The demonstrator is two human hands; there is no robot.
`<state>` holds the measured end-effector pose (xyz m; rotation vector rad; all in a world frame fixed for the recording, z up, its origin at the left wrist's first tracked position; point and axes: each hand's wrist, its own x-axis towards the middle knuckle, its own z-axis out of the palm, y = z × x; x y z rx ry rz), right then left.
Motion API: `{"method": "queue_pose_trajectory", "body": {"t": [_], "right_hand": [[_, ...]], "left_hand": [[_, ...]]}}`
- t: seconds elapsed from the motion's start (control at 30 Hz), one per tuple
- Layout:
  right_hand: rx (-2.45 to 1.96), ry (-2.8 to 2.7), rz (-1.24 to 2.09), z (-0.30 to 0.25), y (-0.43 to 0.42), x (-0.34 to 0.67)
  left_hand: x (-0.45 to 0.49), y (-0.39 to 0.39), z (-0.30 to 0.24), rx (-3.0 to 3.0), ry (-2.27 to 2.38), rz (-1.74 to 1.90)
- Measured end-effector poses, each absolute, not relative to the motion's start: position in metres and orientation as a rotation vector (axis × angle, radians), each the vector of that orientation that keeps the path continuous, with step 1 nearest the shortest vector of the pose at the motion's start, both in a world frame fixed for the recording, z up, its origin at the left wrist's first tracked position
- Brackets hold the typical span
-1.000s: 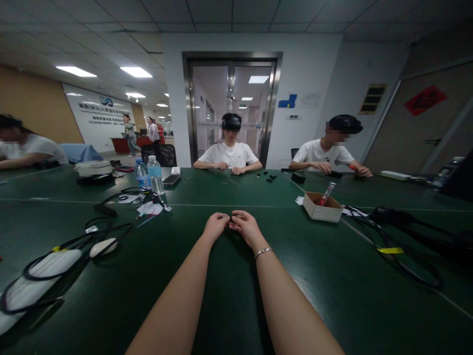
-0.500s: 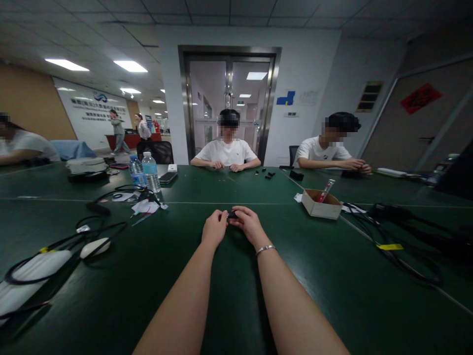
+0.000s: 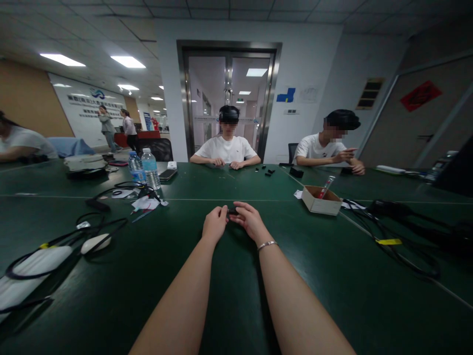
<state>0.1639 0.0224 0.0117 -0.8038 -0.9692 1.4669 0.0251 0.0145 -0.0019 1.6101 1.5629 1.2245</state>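
Note:
Between my fingertips, above the dark green table (image 3: 236,276), is a small black object (image 3: 232,211); its kind is too small to make out. My left hand (image 3: 215,224) pinches its left end with thumb and fingers. On the other side, my right hand (image 3: 250,221) grips its right end, fingers curled around it, with a silver bracelet (image 3: 267,244) at the wrist. Both hands are close together, and fingers cover much of the object.
Ahead sits a person (image 3: 227,150) with several small black pieces (image 3: 269,173) nearby. At right stands an open box (image 3: 321,204) holding a tube; another person (image 3: 325,143) sits behind. Water bottles (image 3: 150,170), cables (image 3: 402,256) and a mouse (image 3: 95,244) lie around.
My hands stay almost in place around the black object, the right fingers shifting slightly. The person at right has raised one hand from the table. Two people in the background have moved.

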Motion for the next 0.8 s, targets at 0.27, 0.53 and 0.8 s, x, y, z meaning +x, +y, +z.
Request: {"method": "queue_pose_trajectory", "body": {"t": [0.27, 0.53, 0.8], "right_hand": [[-0.812, -0.966, 1.498, 0.0122, 0.0218, 0.1641], [-0.841, -0.96, 1.492, 0.0101, 0.0239, 0.164], [-0.82, -0.969, 1.492, 0.008, 0.0246, 0.164]], "left_hand": [[0.0257, 0.0121, 0.0015, 1.624, 1.57, 1.218], [0.0249, 0.0137, 0.003, 1.636, 1.611, 1.193], [0.0232, 0.0149, 0.0032, 1.596, 1.605, 1.177]]}}
